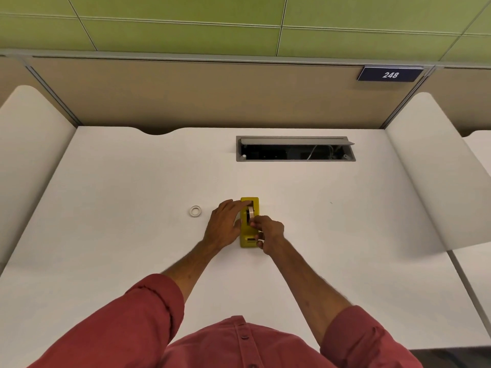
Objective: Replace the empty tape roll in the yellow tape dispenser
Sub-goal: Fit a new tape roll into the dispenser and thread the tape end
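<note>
The yellow tape dispenser (248, 233) stands on the white desk (132, 235), near its middle. A tape roll (250, 213) sits upright in its cradle. My left hand (224, 225) grips the dispenser's left side, fingers reaching over its far end. My right hand (267, 233) is at the dispenser's right side, thumb and forefinger pinched just below the roll; what they pinch is too small to tell. A small white ring, the empty tape roll (195, 211), lies flat on the desk to the left of my left hand.
An open cable hatch (295, 149) is set into the desk at the back. White side dividers (430, 168) flank the desk on both sides, with a tan partition behind. A sign reading 248 (390, 74) hangs top right.
</note>
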A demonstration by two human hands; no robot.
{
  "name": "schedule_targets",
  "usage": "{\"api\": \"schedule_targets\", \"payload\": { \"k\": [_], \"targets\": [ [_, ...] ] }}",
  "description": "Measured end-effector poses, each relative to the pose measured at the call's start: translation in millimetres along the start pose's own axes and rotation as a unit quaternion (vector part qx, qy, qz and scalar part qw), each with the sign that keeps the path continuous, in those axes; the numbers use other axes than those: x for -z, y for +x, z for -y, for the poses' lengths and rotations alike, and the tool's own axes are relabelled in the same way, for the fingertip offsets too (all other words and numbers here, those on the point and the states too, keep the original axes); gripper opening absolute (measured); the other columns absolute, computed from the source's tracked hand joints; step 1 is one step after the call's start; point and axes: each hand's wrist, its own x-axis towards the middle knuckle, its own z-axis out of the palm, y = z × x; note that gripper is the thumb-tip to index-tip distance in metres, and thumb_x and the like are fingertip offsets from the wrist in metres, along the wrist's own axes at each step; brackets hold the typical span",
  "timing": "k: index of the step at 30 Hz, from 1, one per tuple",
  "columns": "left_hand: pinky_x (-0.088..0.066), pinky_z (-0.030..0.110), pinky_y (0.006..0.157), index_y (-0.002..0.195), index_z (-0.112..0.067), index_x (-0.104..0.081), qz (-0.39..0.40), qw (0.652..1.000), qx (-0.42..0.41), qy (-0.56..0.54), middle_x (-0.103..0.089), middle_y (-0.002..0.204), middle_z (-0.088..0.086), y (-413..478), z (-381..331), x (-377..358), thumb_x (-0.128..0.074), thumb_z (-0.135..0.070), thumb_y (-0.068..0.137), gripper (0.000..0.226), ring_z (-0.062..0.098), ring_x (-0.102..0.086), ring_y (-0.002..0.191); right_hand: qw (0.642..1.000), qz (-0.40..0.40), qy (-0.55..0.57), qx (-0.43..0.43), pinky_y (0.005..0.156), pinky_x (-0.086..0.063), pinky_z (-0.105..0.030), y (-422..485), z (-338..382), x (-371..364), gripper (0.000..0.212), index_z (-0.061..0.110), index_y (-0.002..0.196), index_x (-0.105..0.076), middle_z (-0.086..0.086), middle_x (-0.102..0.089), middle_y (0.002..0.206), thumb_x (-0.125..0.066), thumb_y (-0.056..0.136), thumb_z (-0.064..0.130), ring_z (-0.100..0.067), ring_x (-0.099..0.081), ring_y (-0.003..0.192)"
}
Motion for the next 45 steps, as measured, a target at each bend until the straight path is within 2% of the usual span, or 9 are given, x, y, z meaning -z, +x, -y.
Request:
{"api": "schedule_targets", "payload": {
  "k": [6, 11, 15, 17, 19, 24, 28, 41, 45],
  "targets": [
    [-0.046, 0.051, 0.114, 0.154, -0.03, -0.052, 0.005, 1.0, -0.001, 0.007, -0.06, 0.152, 0.0, -9, 5, -1, -0.061, -0.012, 0.092, 0.065, 0.029, -0.048, 0.145, 1.0, 0.017, 0.01, -0.01, 0.052, -0.037, -0.026, -2, 3, 3, 0.017, 0.004, 0.095, -0.071, -0.005, -0.075, 0.077, -0.064, 0.081, 0.012, -0.02, -0.046, 0.049],
    [-0.044, 0.052, 0.117, 0.158, -0.033, -0.046, 0.026, 1.0, 0.01, 0.002, -0.053, 0.159, 0.0, -13, 4, 2, -0.065, -0.013, 0.092, 0.072, 0.025, -0.043, 0.15, 1.0, 0.021, -0.015, -0.002, 0.052, -0.039, -0.027, 2, 0, 3, 0.017, 0.007, 0.098, -0.076, -0.004, -0.076, 0.082, -0.079, 0.085, 0.017, -0.019, -0.051, 0.053],
    [-0.031, 0.048, 0.124, 0.168, -0.037, -0.019, 0.104, 0.995, 0.004, 0.003, -0.018, 0.177, -0.008, -17, 4, 5, -0.073, -0.031, 0.091, 0.094, 0.02, -0.021, 0.161, 1.0, 0.006, -0.013, 0.0, 0.053, -0.041, -0.028, 7, -2, -1, 0.011, 0.007, 0.097, -0.076, -0.005, -0.077, 0.084, -0.078, 0.087, 0.011, -0.018, -0.05, 0.054],
    [-0.024, 0.044, 0.127, 0.17, -0.035, -0.004, 0.139, 0.99, -0.016, 0.021, 0.001, 0.179, -0.011, -19, 7, 3, -0.075, -0.046, 0.088, 0.109, 0.019, -0.01, 0.165, 1.0, 0.002, -0.008, 0.001, 0.054, -0.04, -0.027, 9, -3, -1, 0.005, 0.007, 0.091, -0.075, -0.005, -0.076, 0.084, -0.077, 0.087, 0.009, -0.016, -0.049, 0.052],
    [-0.023, 0.043, 0.13, 0.17, -0.032, 0.003, 0.136, 0.988, -0.043, 0.055, 0.009, 0.179, -0.009, -21, 11, 1, -0.075, -0.053, 0.085, 0.118, 0.02, -0.007, 0.165, 1.0, -0.004, -0.005, 0.004, 0.052, -0.037, -0.026, 10, -4, -3, 0.007, 0.009, 0.081, -0.073, -0.004, -0.074, 0.08, -0.078, 0.085, 0.008, -0.014, -0.046, 0.047],
    [-0.031, 0.054, 0.127, 0.17, -0.032, 0.007, 0.103, 0.987, -0.048, 0.118, 0.011, 0.179, -0.009, -23, 15, -6, -0.075, -0.066, 0.085, 0.122, 0.025, -0.011, 0.165, 1.0, -0.022, 0.001, 0.016, 0.05, -0.037, -0.029, 13, -8, -7, 0.018, 0.012, 0.067, -0.07, -0.002, -0.069, 0.07, -0.083, 0.078, 0.009, -0.016, -0.048, 0.051],
    [-0.034, 0.056, 0.124, 0.17, -0.032, 0.005, 0.104, 0.985, -0.038, 0.129, 0.009, 0.179, -0.009, -23, 13, -6, -0.076, -0.068, 0.083, 0.124, 0.026, -0.014, 0.165, 0.999, -0.028, 0.006, 0.018, 0.049, -0.037, -0.029, 15, -11, -5, 0.025, 0.013, 0.063, -0.065, -0.002, -0.064, 0.065, -0.086, 0.075, 0.008, -0.017, -0.048, 0.053],
    [-0.029, 0.055, 0.128, 0.17, -0.031, 0.005, 0.127, 0.981, 0.005, 0.144, 0.006, 0.179, -0.01, -16, 11, -8, -0.083, -0.064, 0.08, 0.129, 0.026, -0.009, 0.165, 0.998, -0.04, 0.001, 0.04, 0.047, -0.035, -0.028, 14, -21, -1, 0.022, 0.012, 0.066, -0.067, -0.004, -0.062, 0.065, -0.087, 0.074, 0.009, -0.016, -0.045, 0.049],
    [-0.028, 0.056, 0.128, 0.17, -0.031, 0.005, 0.124, 0.98, 0.009, 0.154, 0.005, 0.179, -0.008, -16, 10, -8, -0.082, -0.065, 0.079, 0.13, 0.027, -0.009, 0.165, 0.998, -0.043, 0.003, 0.047, 0.047, -0.035, -0.029, 10, -29, 2, 0.017, 0.01, 0.074, -0.071, -0.004, -0.063, 0.067, -0.088, 0.075, 0.01, -0.016, -0.045, 0.05]
  ]
}}
